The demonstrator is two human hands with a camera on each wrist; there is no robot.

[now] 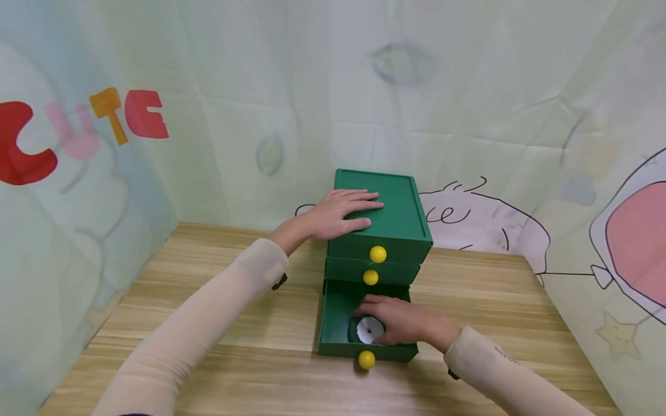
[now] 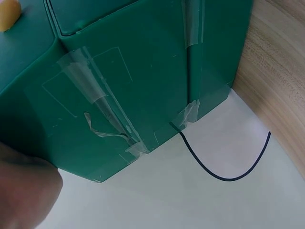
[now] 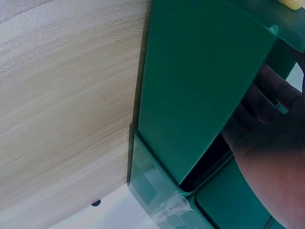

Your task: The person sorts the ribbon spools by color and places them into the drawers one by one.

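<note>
A green three-drawer box (image 1: 387, 202) with yellow ball knobs stands on the table. My left hand (image 1: 340, 214) rests flat on its top, fingers spread toward the right. The bottom drawer (image 1: 333, 323) is pulled out. Inside it lies a round dark-sided object (image 1: 370, 330) with a white face and a small dark centre. My right hand (image 1: 398, 319) reaches into the drawer from the right and grips this object, fingers behind it and thumb at its near side. In the right wrist view, the drawer wall (image 3: 200, 86) hides part of the curled fingers (image 3: 274, 88).
The wood-grain table (image 1: 234, 346) extends around the box. A printed cloth (image 1: 270, 104) hangs behind and at both sides. The upper two drawers are closed, with knobs (image 1: 378, 254) jutting forward. Clear tape (image 2: 83, 78) runs along the box's side seams.
</note>
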